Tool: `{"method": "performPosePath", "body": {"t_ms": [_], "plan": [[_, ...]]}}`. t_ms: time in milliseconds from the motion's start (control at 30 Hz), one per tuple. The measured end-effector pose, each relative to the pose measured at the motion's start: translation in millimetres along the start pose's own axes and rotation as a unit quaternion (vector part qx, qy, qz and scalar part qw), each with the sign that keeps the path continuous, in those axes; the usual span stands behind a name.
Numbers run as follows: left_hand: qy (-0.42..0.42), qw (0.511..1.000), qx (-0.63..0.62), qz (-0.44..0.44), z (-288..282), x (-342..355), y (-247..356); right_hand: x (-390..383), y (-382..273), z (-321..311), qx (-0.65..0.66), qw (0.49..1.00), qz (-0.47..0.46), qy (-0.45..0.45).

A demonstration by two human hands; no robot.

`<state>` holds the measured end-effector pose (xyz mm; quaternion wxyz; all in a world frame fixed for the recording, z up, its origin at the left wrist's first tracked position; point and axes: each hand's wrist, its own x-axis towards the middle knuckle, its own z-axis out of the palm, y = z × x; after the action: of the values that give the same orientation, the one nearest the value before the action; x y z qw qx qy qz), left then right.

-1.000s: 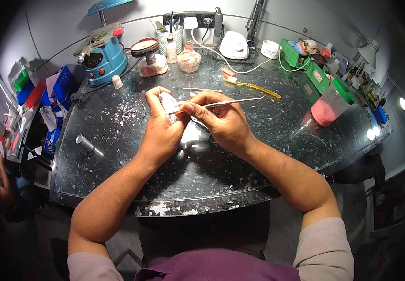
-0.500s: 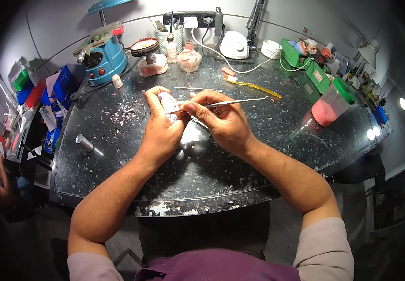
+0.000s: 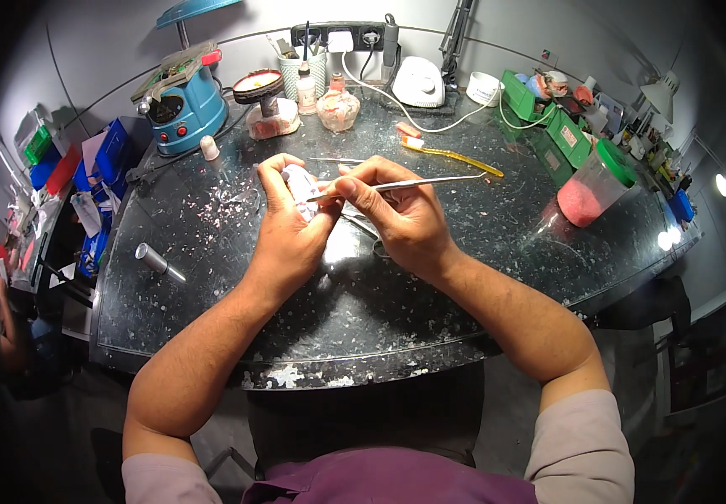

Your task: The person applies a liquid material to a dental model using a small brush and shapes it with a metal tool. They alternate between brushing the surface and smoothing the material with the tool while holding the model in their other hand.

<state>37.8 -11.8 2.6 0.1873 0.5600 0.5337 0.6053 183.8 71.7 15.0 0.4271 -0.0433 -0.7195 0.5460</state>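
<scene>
My left hand (image 3: 288, 231) is closed around a small whitish plaster piece (image 3: 297, 185), its fingers hiding most of the shape. In my right hand (image 3: 407, 220) a slim metal carving tool (image 3: 443, 180) is pinched like a pen. The tool's near end meets the plaster piece, while its other end points off to the right. Both hands come together over the middle of the dark bench (image 3: 430, 323). Behind them lies another thin metal instrument (image 3: 335, 160); a further metal tool (image 3: 361, 223) lies beneath, partly covered by my right hand.
Pink shavings (image 3: 227, 202) and a metal cylinder (image 3: 151, 256) are on the left. Along the back stand a blue machine (image 3: 185, 118), a bottle (image 3: 307, 91) and a white device (image 3: 419, 81). A yellow toothbrush (image 3: 460, 157) and green-lidded jar (image 3: 586, 197) sit right. Another person's arm (image 3: 12, 315) shows far left.
The carving tool and my right hand have shifted very slightly against the plaster piece. My left hand stays almost in place.
</scene>
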Motion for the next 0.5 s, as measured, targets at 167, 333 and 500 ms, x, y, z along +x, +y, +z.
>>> {"method": "performPosePath", "body": {"t_ms": [167,333,500], "plan": [[-0.002,1.0,0.003,0.0,-1.0,-0.1,0.4,0.9,-1.5,-2.3,-0.027,0.999,-0.015,-0.015],[0.019,0.999,0.043,0.019,-5.0,2.4,-4.3,3.0,-1.8,1.1,0.01,1.0,-0.011,-0.021],[0.014,1.0,0.018,-0.01,-3.9,4.1,-3.0,2.5,-6.4,-3.5,-0.039,0.998,-0.035,-0.024]]}}
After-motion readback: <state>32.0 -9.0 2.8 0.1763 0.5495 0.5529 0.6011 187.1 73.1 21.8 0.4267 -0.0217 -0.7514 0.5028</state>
